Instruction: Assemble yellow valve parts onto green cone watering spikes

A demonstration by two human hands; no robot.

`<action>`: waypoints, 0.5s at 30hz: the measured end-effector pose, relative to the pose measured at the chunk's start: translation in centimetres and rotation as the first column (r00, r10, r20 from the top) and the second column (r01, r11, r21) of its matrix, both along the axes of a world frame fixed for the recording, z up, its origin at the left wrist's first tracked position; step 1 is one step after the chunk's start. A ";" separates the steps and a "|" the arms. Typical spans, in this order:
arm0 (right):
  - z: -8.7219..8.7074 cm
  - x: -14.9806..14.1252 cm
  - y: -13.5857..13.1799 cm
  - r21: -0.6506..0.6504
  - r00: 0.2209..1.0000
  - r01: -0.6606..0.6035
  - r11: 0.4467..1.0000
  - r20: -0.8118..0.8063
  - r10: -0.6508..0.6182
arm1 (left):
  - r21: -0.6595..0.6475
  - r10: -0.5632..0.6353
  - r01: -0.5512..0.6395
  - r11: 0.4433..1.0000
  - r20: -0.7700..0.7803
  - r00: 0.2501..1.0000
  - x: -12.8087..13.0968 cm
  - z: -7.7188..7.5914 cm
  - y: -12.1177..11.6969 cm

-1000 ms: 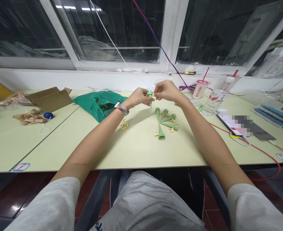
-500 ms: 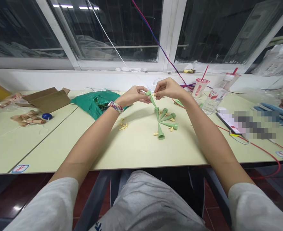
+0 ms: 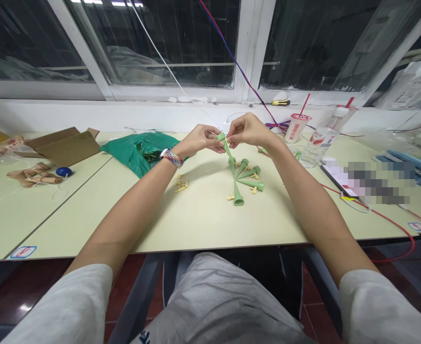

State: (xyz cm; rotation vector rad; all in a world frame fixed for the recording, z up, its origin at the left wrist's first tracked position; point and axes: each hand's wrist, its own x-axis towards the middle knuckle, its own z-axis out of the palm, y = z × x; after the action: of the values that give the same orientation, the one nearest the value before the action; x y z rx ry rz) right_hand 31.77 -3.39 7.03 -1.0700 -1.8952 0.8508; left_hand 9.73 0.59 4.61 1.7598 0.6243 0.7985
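My left hand (image 3: 199, 140) pinches the wide end of a green plastic cone (image 3: 225, 146), whose tip slants down to the right. My right hand (image 3: 246, 130) is closed at the same wide end, its fingertips on a small cream peg there that I can barely make out. Below the hands, several green cones (image 3: 244, 179) lie fanned out on the pale table (image 3: 203, 220), tips together. Loose cream pegs (image 3: 181, 185) lie to the left of the fan.
A green plastic bag (image 3: 142, 149) lies left of the hands, a torn cardboard box (image 3: 65, 143) further left. At the right stand a paper cup with a straw (image 3: 296, 128), a clear bottle (image 3: 319, 138) and a phone (image 3: 342, 179). A red cable (image 3: 393, 224) runs across the table's right side.
The cone, which hung upright a second ago, now tilts with its tip down to the right. Both hands have stayed together at its wide end.
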 end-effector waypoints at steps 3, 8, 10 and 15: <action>0.1 0.1 -0.1 0.029 1.000 0.006 1.000 -0.003 -0.005 | 0.008 0.005 -0.005 1.000 0.017 1.000 0.0 0.2 -0.2; 0.4 0.1 -0.4 0.031 0.999 0.045 0.999 -0.002 -0.045 | 0.001 -0.003 0.003 1.000 0.019 1.000 0.1 0.2 -0.3; 0.3 0.0 -0.4 0.024 0.999 0.052 0.998 0.000 -0.052 | -0.006 0.000 0.000 1.000 0.024 1.000 0.1 0.0 -0.2; 0.2 -0.1 -0.8 -0.003 0.996 0.031 1.000 0.079 -0.031 | -0.009 -0.061 0.061 0.998 0.012 0.998 0.3 -0.7 0.3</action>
State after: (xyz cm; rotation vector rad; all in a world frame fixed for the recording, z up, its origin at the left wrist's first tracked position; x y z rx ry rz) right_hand 31.64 -4.14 7.27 -1.1478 -1.9376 0.8066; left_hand 10.07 0.91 3.94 1.7558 0.5634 0.7622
